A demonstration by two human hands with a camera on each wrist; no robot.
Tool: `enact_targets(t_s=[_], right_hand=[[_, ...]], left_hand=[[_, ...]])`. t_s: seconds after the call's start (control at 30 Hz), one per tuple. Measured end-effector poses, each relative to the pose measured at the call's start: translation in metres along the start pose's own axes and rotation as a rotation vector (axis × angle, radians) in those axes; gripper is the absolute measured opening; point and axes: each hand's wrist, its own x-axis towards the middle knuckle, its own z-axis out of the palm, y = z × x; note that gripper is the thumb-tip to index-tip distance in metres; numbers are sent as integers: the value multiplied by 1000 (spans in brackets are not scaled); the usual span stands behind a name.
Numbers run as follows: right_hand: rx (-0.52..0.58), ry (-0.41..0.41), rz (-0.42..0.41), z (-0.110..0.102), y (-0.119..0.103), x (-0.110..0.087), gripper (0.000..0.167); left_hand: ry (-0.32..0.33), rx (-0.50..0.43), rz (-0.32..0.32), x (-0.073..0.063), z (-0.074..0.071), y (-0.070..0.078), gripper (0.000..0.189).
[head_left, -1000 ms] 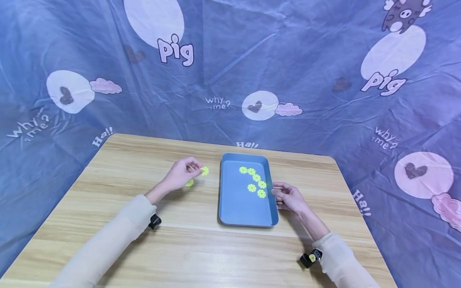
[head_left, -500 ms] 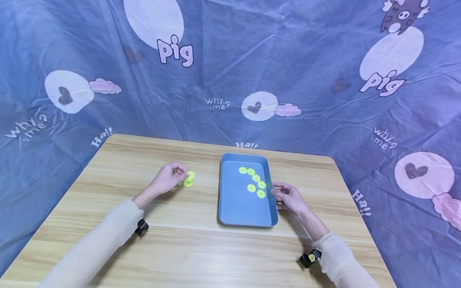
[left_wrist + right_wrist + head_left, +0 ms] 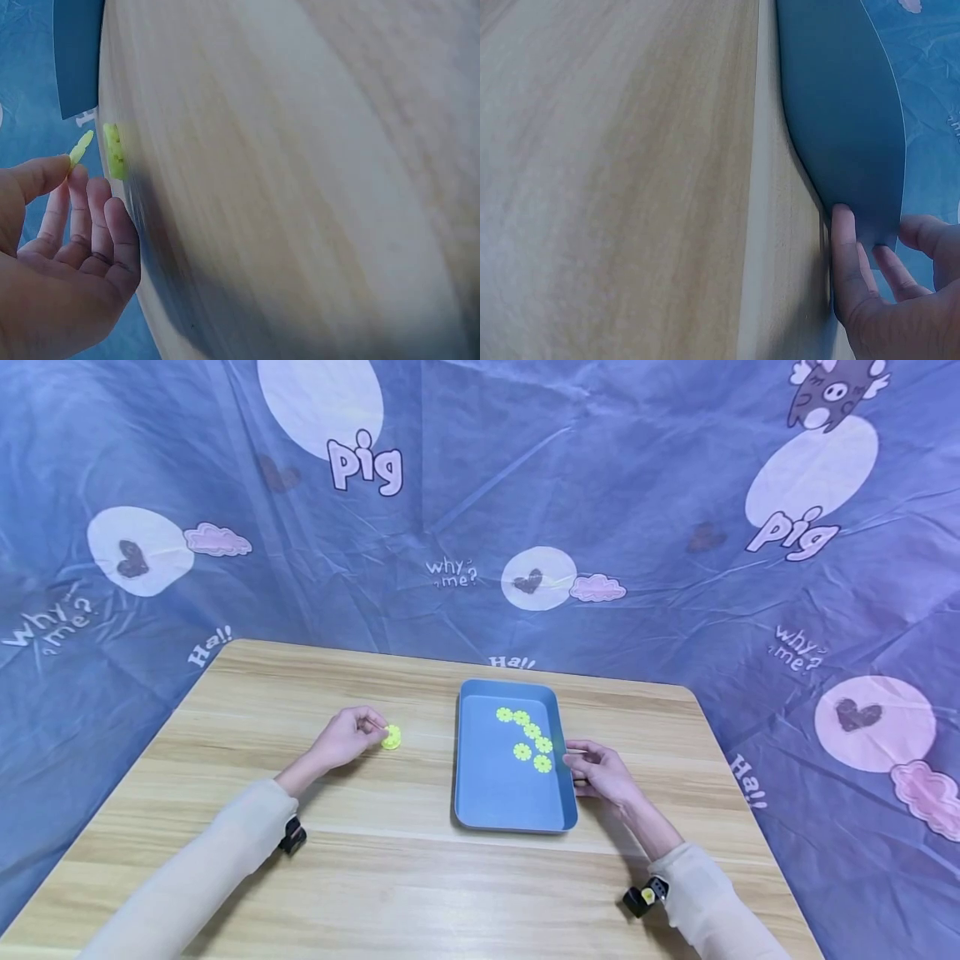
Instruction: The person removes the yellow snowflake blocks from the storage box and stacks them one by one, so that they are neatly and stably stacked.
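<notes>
We count one yellow disc (image 3: pixel 81 148) pinched in the left hand (image 3: pixel 343 742), best levelled over the nearby stack (image 3: pixel 115 154), and one blue tray (image 3: pixel 513 802), gripped by the right hand (image 3: pixel 606 775).

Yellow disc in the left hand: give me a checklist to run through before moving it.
1. Pinch: ok, the left hand holds the yellow disc by its edge.
2. Disc apart from the yellow piece on the table: ok, a gap shows in the left wrist view.
3. Disc over the tray: not ok, it is left of it.
4. Tray contact: ok, the right hand touches its right wall.
5. Discs in the tray within the walls: ok, all six.
6. Piece on the table a single disc: cannot tell.
</notes>
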Motion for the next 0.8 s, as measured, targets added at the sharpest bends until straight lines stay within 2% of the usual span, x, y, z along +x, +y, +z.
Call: enact_targets(t_s=[0.23, 0.8], right_hand=[[-11, 6, 2, 0, -1, 1, 57], [2, 2, -1, 1, -2, -1, 56]], left_hand=[[-25, -15, -6, 2, 1, 1, 20], [-21, 83, -1, 6, 2, -2, 17]])
